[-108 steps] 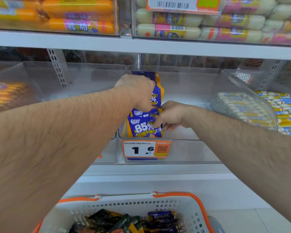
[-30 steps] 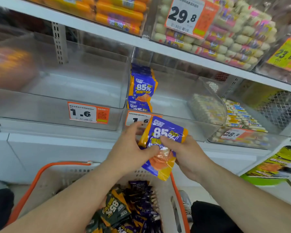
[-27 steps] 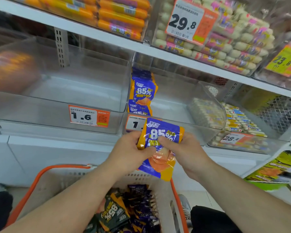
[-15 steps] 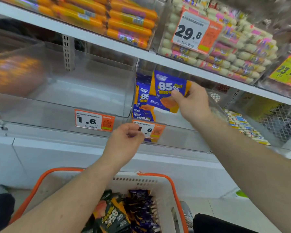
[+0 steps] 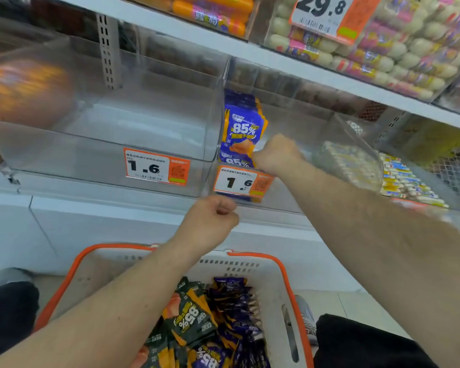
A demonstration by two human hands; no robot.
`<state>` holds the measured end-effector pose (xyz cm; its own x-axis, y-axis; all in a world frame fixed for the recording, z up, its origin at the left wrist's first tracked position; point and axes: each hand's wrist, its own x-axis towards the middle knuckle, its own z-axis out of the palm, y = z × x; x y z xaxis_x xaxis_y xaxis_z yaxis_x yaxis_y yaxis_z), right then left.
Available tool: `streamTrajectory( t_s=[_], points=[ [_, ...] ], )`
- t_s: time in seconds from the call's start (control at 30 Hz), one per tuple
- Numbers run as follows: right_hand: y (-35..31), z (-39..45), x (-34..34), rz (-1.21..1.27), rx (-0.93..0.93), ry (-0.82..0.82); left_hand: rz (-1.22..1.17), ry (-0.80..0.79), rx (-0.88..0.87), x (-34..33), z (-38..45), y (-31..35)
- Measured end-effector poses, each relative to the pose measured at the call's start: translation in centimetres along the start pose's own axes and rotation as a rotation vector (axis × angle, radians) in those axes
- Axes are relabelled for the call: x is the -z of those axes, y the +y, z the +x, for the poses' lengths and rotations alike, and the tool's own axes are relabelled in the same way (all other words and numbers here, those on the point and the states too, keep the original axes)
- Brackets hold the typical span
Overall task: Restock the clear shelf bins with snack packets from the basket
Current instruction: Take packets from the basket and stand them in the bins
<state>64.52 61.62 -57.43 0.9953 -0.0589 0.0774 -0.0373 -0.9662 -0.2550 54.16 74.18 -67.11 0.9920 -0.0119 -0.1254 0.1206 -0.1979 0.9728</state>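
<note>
White shop shelves (image 5: 290,62) hold clear bins (image 5: 154,144). Blue snack packets (image 5: 243,130) stand in the middle bin, where the right hand (image 5: 275,155) reaches; its grip cannot be told. The left hand (image 5: 210,221) hangs curled, empty, above the basket (image 5: 274,272) on the floor.
</note>
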Motion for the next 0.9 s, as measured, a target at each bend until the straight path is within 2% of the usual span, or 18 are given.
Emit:
streamTrajectory(
  t_s=[0.07,0.1,0.13,0.2,0.27,0.33,0.43,0.5,0.6,0.77,0.9],
  points=[
    [1.3,-1.8,-1.8,0.148,0.298,0.591,0.029,-0.043,0.032,-0.4,0.0,-0.8],
    [1.9,-3.1,-3.1,0.193,0.487,0.764,0.057,-0.067,0.047,-0.7,0.0,-1.3],
    [2.5,-4.6,-4.3,0.236,0.638,0.812,0.096,-0.092,0.064,-0.9,0.0,-1.9],
    [4.5,-7.0,-8.0,0.253,0.745,0.707,0.199,-0.143,0.096,-1.5,-0.1,-3.0],
    [7.4,-8.9,-12.4,0.192,0.693,0.503,0.322,-0.180,0.115,-1.9,-0.3,-4.1],
    [10.6,-10.7,-16.6,0.052,0.613,0.193,0.387,-0.193,0.146,-2.2,-0.8,-5.1],
    [14.0,-13.0,-20.4,-0.231,0.439,-0.430,0.424,-0.203,0.164,-2.3,-1.2,-6.3],
    [15.3,-14.6,-22.2,-0.405,0.378,-0.649,0.420,-0.207,0.179,-2.4,-1.2,-6.8],
    [15.5,-17.0,-24.4,-0.516,0.330,-0.660,0.386,-0.229,0.204,-2.6,-1.0,-7.2],
    [14.1,-18.5,-27.1,-0.507,0.279,-0.527,0.338,-0.232,0.210,-2.8,-0.8,-7.5],
    [13.6,-18.4,-27.4,-0.504,0.225,-0.494,0.361,-0.228,0.185,-2.5,-1.3,-7.7]
  ],
)
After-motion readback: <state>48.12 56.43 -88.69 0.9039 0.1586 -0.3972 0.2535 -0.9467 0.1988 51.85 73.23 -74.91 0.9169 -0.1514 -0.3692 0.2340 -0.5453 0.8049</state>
